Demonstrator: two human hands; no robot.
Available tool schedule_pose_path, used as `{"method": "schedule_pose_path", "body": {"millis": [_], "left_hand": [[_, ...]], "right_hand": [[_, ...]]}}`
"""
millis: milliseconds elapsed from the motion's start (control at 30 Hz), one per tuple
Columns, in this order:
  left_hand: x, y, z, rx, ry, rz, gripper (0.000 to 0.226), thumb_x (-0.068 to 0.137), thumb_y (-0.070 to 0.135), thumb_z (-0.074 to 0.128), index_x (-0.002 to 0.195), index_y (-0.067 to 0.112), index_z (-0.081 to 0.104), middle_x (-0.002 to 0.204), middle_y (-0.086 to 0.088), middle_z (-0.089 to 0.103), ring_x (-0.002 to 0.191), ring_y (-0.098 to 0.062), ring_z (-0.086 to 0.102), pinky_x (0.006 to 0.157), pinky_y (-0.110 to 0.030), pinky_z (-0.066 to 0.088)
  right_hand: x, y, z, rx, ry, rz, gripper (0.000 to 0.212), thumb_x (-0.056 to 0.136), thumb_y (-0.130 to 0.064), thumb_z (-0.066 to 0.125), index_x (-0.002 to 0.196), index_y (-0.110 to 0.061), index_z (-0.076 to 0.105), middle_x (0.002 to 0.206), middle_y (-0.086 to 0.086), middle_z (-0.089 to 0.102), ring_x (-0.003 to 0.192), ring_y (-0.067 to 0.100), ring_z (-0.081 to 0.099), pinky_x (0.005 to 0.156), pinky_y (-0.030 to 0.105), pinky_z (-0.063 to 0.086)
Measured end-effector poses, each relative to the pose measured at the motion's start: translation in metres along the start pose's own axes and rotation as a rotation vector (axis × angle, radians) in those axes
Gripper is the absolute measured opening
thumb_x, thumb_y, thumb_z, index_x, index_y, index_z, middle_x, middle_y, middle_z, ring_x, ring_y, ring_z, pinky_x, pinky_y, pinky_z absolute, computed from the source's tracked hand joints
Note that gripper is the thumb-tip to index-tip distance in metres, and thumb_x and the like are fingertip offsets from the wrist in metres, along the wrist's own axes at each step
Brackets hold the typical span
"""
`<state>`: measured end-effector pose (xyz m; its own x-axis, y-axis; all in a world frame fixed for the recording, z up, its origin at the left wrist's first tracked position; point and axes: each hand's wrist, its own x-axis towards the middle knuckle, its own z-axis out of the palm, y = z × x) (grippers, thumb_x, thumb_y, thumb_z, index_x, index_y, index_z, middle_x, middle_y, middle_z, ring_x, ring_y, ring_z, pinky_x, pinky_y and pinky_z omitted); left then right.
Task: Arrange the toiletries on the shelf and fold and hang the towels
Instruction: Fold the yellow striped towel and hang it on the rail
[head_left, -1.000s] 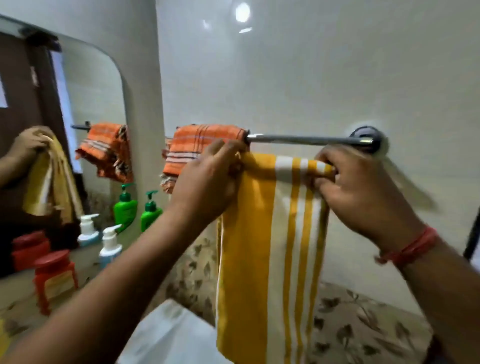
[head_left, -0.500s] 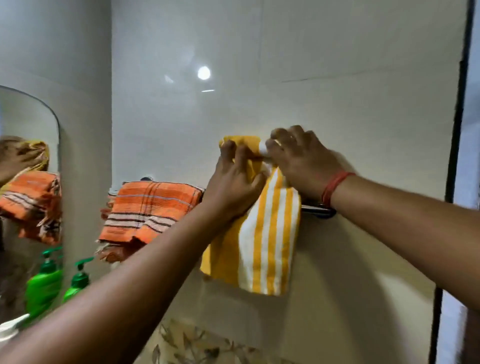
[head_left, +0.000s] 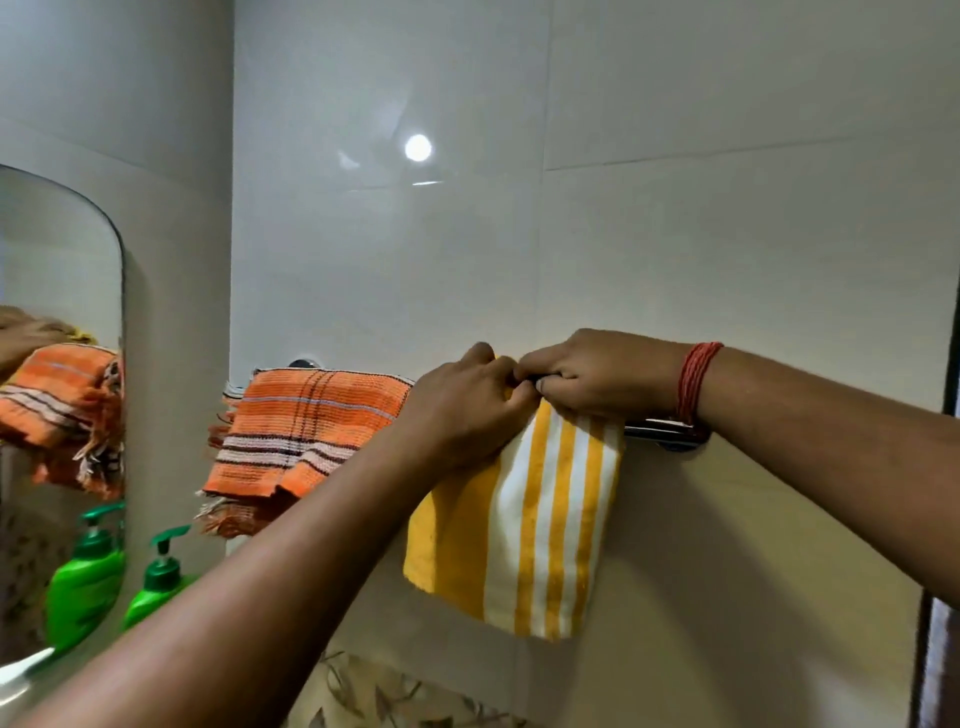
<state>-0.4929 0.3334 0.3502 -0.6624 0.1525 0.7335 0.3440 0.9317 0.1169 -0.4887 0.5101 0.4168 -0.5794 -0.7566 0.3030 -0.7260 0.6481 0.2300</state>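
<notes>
- The green pump bottle (head_left: 158, 579) stands low at the left, clear of the towels
- Left hand (head_left: 462, 410) and right hand (head_left: 597, 376) meet knuckle to knuckle, both pinched shut on the top fold of the yellow striped towel (head_left: 524, 519), likely to seat it over the rail (head_left: 657, 430); the cloth hangs straight below the fingers
- Beyond, the orange towel (head_left: 306, 431) is draped on the same rail, just left

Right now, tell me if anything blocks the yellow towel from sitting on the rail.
Nothing visible does. The yellow towel already hangs over the rail, with both the left hand and right hand gripping its top fold. The orange towel hangs beside it, to the left.
</notes>
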Motion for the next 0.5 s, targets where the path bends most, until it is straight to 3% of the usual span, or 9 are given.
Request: {"method": "schedule_pose_path", "body": {"millis": [100,133,200,267,300,367,433,500], "left_hand": [[0.006,0.000,-0.010,0.053,-0.234,-0.071,0.069,0.099,0.066,0.019,0.118,0.025,0.070,0.118,-0.006,0.068,0.100,-0.021,0.059,0.078,-0.034,0.040],[0.011,0.003,-0.014,0.044,-0.312,-0.112,0.067,0.102,0.064,0.020,0.124,0.024,0.068,0.126,-0.007,0.068,0.105,-0.022,0.059,0.082,-0.034,0.041],[0.022,0.008,-0.020,-0.019,-0.442,-0.206,0.063,0.103,0.062,0.022,0.134,0.025,0.062,0.138,-0.007,0.062,0.118,-0.026,0.058,0.093,-0.038,0.044],[0.029,0.012,-0.024,-0.112,-0.516,-0.299,0.060,0.103,0.062,0.025,0.138,0.026,0.059,0.143,-0.007,0.058,0.125,-0.029,0.057,0.105,-0.044,0.044],[0.031,0.012,-0.025,-0.149,-0.534,-0.338,0.060,0.103,0.061,0.026,0.138,0.025,0.059,0.143,-0.007,0.058,0.125,-0.030,0.057,0.109,-0.046,0.043],[0.033,0.008,-0.026,-0.199,-0.541,-0.372,0.059,0.104,0.059,0.028,0.138,0.022,0.058,0.143,-0.008,0.058,0.126,-0.030,0.057,0.111,-0.048,0.042],[0.034,0.002,-0.025,-0.259,-0.525,-0.319,0.054,0.106,0.054,0.027,0.140,0.024,0.057,0.143,-0.010,0.058,0.125,-0.030,0.057,0.112,-0.049,0.040],[0.033,-0.002,-0.026,-0.330,-0.483,-0.240,0.047,0.108,0.046,0.026,0.137,0.027,0.057,0.138,-0.011,0.060,0.119,-0.029,0.058,0.110,-0.049,0.042]], "right_hand": [[0.005,-0.001,0.009,0.349,-0.124,0.134,0.031,0.106,-0.020,0.035,0.120,-0.010,0.061,0.108,0.003,0.064,0.090,0.014,0.057,0.077,0.017,0.044],[0.004,0.001,0.012,0.480,-0.143,0.178,0.033,0.107,-0.022,0.035,0.118,-0.007,0.062,0.103,0.005,0.066,0.089,0.015,0.059,0.077,0.019,0.046],[0.001,0.005,0.016,0.679,-0.150,0.263,0.037,0.107,-0.032,0.036,0.100,-0.014,0.067,0.080,-0.008,0.072,0.071,0.004,0.066,0.067,0.014,0.050],[-0.001,0.008,0.018,0.690,-0.145,0.322,0.040,0.105,-0.037,0.037,0.080,-0.024,0.064,0.061,-0.017,0.069,0.055,-0.004,0.063,0.055,0.010,0.048],[-0.002,0.009,0.017,0.666,-0.156,0.345,0.041,0.105,-0.039,0.036,0.077,-0.024,0.063,0.062,-0.015,0.069,0.055,-0.002,0.063,0.057,0.013,0.048],[0.000,0.006,0.010,0.546,-0.207,0.371,0.043,0.105,-0.043,0.034,0.085,-0.022,0.065,0.078,-0.006,0.070,0.068,0.008,0.065,0.069,0.022,0.051],[0.005,0.002,0.001,0.362,-0.210,0.297,0.034,0.103,-0.044,0.038,0.104,-0.023,0.064,0.099,-0.003,0.069,0.089,0.018,0.066,0.079,0.026,0.051],[0.008,-0.003,-0.001,0.355,-0.162,0.183,0.021,0.098,-0.050,0.052,0.111,-0.034,0.057,0.106,-0.013,0.063,0.096,0.009,0.062,0.078,0.021,0.046]]}}
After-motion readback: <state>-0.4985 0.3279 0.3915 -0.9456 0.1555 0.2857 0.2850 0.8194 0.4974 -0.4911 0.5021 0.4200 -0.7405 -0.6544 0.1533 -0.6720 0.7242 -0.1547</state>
